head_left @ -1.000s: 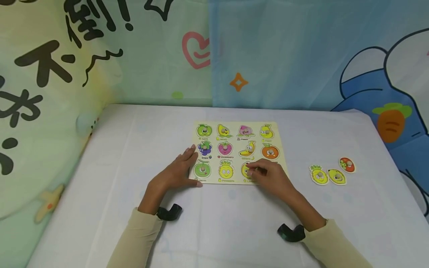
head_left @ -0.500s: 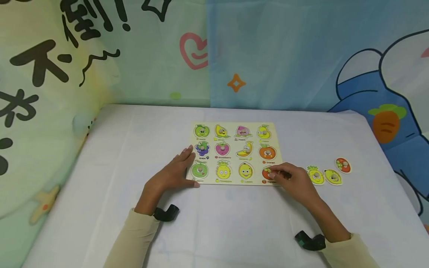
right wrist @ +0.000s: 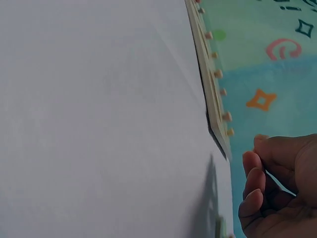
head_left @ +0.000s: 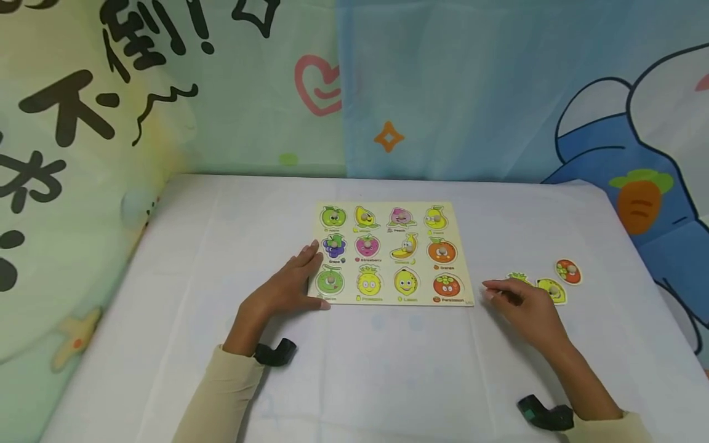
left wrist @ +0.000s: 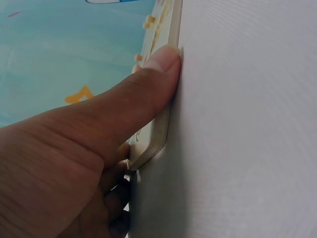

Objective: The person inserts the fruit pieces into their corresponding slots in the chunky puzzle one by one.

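A cream fruit puzzle board [head_left: 388, 266] lies flat on the white table, with rows of cartoon fruits and small wooden knobs [right wrist: 227, 117] standing up from it. My left hand [head_left: 288, 283] rests at its near left corner, the thumb [left wrist: 161, 59] against the front edge and the fingers along the left side. To the right of the board, my right hand [head_left: 526, 307] is raised over the table, fingers loosely bent and thumb tip near the index finger; nothing shows between them. Beside it lie a lemon piece [head_left: 552, 289], a red fruit piece [head_left: 568, 271] and a partly hidden pineapple piece [head_left: 519, 277].
A white cloth [head_left: 388, 369] covers the table. Behind it hangs a printed curtain [head_left: 443, 86] with cartoon figures. Black cameras [head_left: 545, 413] are strapped at both wrists.
My right hand has moved right, from the lemon picture to the persimmon picture, then off the board towards the loose pieces. The left hand has kept its place at the board's corner.
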A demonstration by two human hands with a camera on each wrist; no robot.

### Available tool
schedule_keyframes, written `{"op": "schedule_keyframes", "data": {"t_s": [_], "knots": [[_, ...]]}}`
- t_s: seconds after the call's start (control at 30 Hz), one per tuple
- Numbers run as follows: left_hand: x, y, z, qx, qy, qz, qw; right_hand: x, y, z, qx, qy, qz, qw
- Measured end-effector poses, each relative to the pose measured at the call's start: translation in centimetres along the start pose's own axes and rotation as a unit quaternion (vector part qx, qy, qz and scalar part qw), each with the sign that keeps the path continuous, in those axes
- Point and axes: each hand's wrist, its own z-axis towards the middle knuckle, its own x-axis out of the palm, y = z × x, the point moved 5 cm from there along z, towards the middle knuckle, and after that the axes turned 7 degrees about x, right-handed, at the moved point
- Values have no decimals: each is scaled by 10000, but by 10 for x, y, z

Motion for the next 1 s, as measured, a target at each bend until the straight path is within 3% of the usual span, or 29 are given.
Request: {"op": "schedule_keyframes", "data": {"t_s": [0.2, 0.4, 0.53, 0.9, 1.0], "knots": [[2, 1, 1, -26, 3, 9, 10000, -29, -28, 0, 482, -400, -99, 9980], [2, 2, 1, -46, -9, 32, 10000, -48, -48, -2, 959, -471, -268, 9939], [2, 3, 1, -36, -15, 42, 10000, -49, -57, -2, 1169, -423, -350, 9916], [1, 2, -1, -137, 58, -22, 9999, -27, -59, 13, 1258, 36, -945, 9875], [2, 2, 1, -129, 56, -26, 9999, -26, -57, 14, 1165, -17, -964, 9885]]}}
